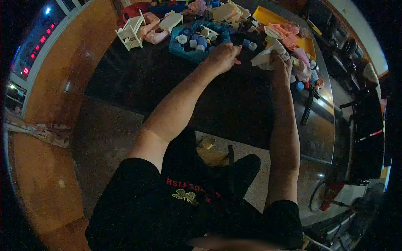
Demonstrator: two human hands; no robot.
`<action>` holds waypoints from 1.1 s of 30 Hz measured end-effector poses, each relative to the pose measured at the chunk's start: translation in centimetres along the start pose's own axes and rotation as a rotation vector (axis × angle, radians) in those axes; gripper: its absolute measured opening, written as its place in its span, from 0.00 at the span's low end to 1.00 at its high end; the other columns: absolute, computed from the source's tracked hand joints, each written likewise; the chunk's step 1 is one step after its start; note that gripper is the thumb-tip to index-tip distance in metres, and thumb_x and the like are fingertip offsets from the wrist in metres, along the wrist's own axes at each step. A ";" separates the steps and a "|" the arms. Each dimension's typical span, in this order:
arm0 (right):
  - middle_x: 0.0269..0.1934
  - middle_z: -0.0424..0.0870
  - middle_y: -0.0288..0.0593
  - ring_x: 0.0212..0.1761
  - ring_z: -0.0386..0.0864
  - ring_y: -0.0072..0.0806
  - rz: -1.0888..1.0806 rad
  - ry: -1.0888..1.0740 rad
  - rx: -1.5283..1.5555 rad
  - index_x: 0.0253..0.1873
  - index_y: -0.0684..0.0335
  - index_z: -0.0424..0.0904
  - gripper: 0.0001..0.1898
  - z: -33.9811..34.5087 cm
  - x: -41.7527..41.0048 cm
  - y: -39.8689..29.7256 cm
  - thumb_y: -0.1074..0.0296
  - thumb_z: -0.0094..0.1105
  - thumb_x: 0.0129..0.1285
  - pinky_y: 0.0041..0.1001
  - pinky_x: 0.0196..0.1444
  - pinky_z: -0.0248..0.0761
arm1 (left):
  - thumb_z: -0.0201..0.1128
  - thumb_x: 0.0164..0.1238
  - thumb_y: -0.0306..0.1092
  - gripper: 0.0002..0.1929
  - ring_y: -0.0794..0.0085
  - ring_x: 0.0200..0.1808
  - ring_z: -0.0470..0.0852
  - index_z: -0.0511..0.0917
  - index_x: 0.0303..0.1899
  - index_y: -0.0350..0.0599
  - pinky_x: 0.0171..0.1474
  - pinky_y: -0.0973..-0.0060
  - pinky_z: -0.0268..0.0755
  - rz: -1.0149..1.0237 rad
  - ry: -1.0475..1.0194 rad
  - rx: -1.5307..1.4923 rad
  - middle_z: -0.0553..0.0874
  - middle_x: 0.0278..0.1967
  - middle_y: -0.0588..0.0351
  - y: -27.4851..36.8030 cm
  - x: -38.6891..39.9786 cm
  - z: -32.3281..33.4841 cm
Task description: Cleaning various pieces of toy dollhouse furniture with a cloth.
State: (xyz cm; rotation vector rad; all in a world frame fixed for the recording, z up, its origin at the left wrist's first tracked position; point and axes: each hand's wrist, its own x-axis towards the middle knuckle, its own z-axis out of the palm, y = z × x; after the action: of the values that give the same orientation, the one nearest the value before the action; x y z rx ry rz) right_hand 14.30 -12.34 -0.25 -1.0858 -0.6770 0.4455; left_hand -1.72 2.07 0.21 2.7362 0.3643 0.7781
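Observation:
My left hand [222,58] is over the right edge of a teal tub [185,56] that holds blue and white plastic pieces. Bits of pink show at its fingertips; whether these are nails or a small held thing cannot be made out. My right hand [282,64] grips a thin white crumpled sheet [265,58], perhaps cloth or plastic, which hangs out to the left of the fingers. Between the hands, a blue piece [246,42] and a white piece [252,46] lie on the dark tabletop [232,103].
A white toy bunk bed [133,31], pink toy furniture [154,33] and a white toy table [171,20] stand at the back left. Pink wrappings [285,36] lie by a yellow tray [270,15]. A black ribbed strip [308,106] lies at the right, near small blocks [300,85].

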 end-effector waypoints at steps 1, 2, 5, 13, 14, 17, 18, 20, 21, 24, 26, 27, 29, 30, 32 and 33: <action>0.37 0.76 0.34 0.36 0.74 0.21 -0.029 -0.017 0.000 0.50 0.64 0.72 0.14 -0.7 0.5 0.6 0.65 0.58 0.61 0.24 0.39 0.69 | 0.57 0.61 0.30 0.09 0.56 0.43 0.81 0.77 0.42 0.43 0.42 0.62 0.74 -0.004 -0.094 0.060 0.80 0.40 0.45 0.2 0.0 -0.3; 0.37 0.76 0.34 0.36 0.74 0.21 -0.059 -0.033 -0.001 0.49 0.63 0.72 0.14 -1.5 0.9 1.2 0.65 0.58 0.61 0.24 0.38 0.69 | 0.57 0.60 0.29 0.09 0.55 0.44 0.81 0.77 0.42 0.43 0.44 0.61 0.73 -0.007 -0.187 0.120 0.80 0.40 0.45 0.4 0.0 -0.5; 0.36 0.76 0.34 0.35 0.74 0.21 -0.071 -0.044 0.016 0.48 0.63 0.73 0.13 -0.9 0.8 1.4 0.65 0.58 0.61 0.23 0.38 0.69 | 0.56 0.60 0.28 0.08 0.55 0.43 0.80 0.76 0.41 0.43 0.43 0.61 0.73 -0.057 -0.190 0.165 0.79 0.38 0.47 1.0 -0.2 -0.2; 0.37 0.76 0.34 0.36 0.74 0.21 -0.073 -0.117 -0.068 0.48 0.63 0.73 0.14 1.1 -0.7 0.4 0.63 0.60 0.62 0.24 0.38 0.68 | 0.57 0.60 0.31 0.07 0.56 0.41 0.81 0.75 0.39 0.43 0.41 0.60 0.74 0.053 -0.086 0.192 0.81 0.36 0.50 0.2 -0.4 1.7; 0.38 0.77 0.34 0.37 0.74 0.21 -0.051 -0.109 -0.113 0.49 0.63 0.73 0.15 1.3 -0.7 0.2 0.62 0.60 0.61 0.24 0.39 0.68 | 0.58 0.59 0.32 0.07 0.56 0.40 0.81 0.76 0.38 0.42 0.40 0.60 0.73 0.062 -0.092 0.128 0.81 0.35 0.50 -0.1 -0.3 2.0; 0.38 0.77 0.35 0.38 0.74 0.21 -0.057 -0.095 -0.002 0.50 0.63 0.72 0.16 1.0 -0.4 0.9 0.62 0.60 0.61 0.24 0.39 0.68 | 0.60 0.58 0.33 0.06 0.56 0.39 0.81 0.77 0.34 0.41 0.40 0.60 0.73 0.031 -0.097 0.088 0.82 0.33 0.51 0.3 -0.4 1.6; 0.38 0.77 0.35 0.38 0.74 0.21 -0.057 -0.099 -0.002 0.50 0.63 0.72 0.16 0.6 -0.1 1.3 0.62 0.60 0.61 0.24 0.39 0.68 | 0.60 0.58 0.33 0.06 0.56 0.39 0.81 0.77 0.34 0.41 0.40 0.60 0.73 0.028 -0.094 0.089 0.82 0.33 0.51 0.3 -0.5 1.4; 0.39 0.77 0.35 0.38 0.74 0.22 -0.064 -0.070 -0.117 0.50 0.63 0.72 0.16 -0.6 0.9 1.9 0.62 0.60 0.61 0.25 0.39 0.69 | 0.60 0.58 0.33 0.07 0.56 0.39 0.81 0.78 0.31 0.40 0.40 0.59 0.73 0.031 -0.085 0.100 0.81 0.33 0.49 0.7 -0.4 1.3; 0.39 0.77 0.35 0.38 0.74 0.22 -0.062 -0.073 -0.117 0.50 0.63 0.72 0.16 -0.5 0.8 1.8 0.62 0.60 0.61 0.25 0.39 0.69 | 0.60 0.58 0.33 0.07 0.56 0.39 0.81 0.78 0.31 0.40 0.40 0.59 0.73 0.028 -0.085 0.100 0.81 0.33 0.49 0.8 -0.5 1.1; 0.40 0.77 0.35 0.38 0.74 0.22 -0.060 -0.101 -0.121 0.51 0.64 0.72 0.17 -0.5 0.5 1.6 0.61 0.60 0.62 0.25 0.38 0.69 | 0.60 0.57 0.32 0.06 0.56 0.39 0.81 0.77 0.32 0.40 0.40 0.59 0.73 0.091 -0.064 0.138 0.81 0.33 0.47 1.1 -0.7 0.7; 0.40 0.77 0.35 0.38 0.74 0.21 -0.051 -0.073 -0.132 0.51 0.64 0.72 0.17 -0.4 0.7 1.7 0.60 0.59 0.62 0.24 0.39 0.69 | 0.60 0.56 0.31 0.06 0.54 0.38 0.81 0.77 0.31 0.39 0.40 0.59 0.73 0.115 -0.012 0.110 0.81 0.33 0.44 1.1 -0.7 0.9; 0.40 0.77 0.35 0.38 0.74 0.21 -0.057 -0.067 -0.135 0.51 0.64 0.72 0.17 -0.5 0.7 1.8 0.60 0.59 0.62 0.24 0.39 0.69 | 0.60 0.56 0.31 0.06 0.54 0.38 0.81 0.77 0.31 0.39 0.40 0.59 0.73 0.123 -0.010 0.107 0.81 0.33 0.44 1.3 -0.5 1.0; 0.39 0.77 0.35 0.37 0.74 0.21 -0.133 -0.121 -0.071 0.50 0.64 0.72 0.17 -0.8 0.5 2.0 0.60 0.59 0.62 0.24 0.38 0.68 | 0.60 0.55 0.30 0.06 0.51 0.37 0.81 0.76 0.31 0.38 0.39 0.59 0.73 0.044 -0.059 0.031 0.80 0.33 0.43 1.7 -0.2 1.2; 0.39 0.77 0.35 0.38 0.74 0.21 -0.079 -0.119 -0.124 0.50 0.64 0.72 0.17 -0.2 0.4 1.7 0.59 0.59 0.62 0.25 0.39 0.68 | 0.60 0.55 0.30 0.06 0.51 0.37 0.81 0.76 0.31 0.38 0.39 0.59 0.73 0.047 -0.054 0.037 0.80 0.33 0.43 1.3 -0.3 1.4; 0.38 0.77 0.35 0.37 0.74 0.21 -0.088 -0.112 -0.167 0.49 0.64 0.72 0.17 0.4 0.0 1.1 0.59 0.58 0.62 0.25 0.39 0.68 | 0.62 0.54 0.29 0.06 0.50 0.37 0.80 0.76 0.32 0.38 0.38 0.58 0.73 0.030 -0.005 -0.047 0.80 0.33 0.43 0.5 -0.6 2.2; 0.38 0.77 0.35 0.37 0.73 0.21 -0.084 -0.103 -0.209 0.49 0.64 0.72 0.16 0.6 -0.1 0.9 0.60 0.58 0.62 0.24 0.38 0.68 | 0.62 0.54 0.29 0.06 0.50 0.37 0.80 0.76 0.32 0.38 0.38 0.58 0.73 0.042 -0.002 -0.047 0.80 0.33 0.43 0.4 -0.6 2.5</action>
State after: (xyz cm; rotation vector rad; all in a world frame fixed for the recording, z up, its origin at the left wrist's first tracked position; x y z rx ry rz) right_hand 13.76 -11.63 -0.87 -1.2320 -0.8715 0.3652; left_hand -0.81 1.05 -1.98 2.7085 0.2860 0.7845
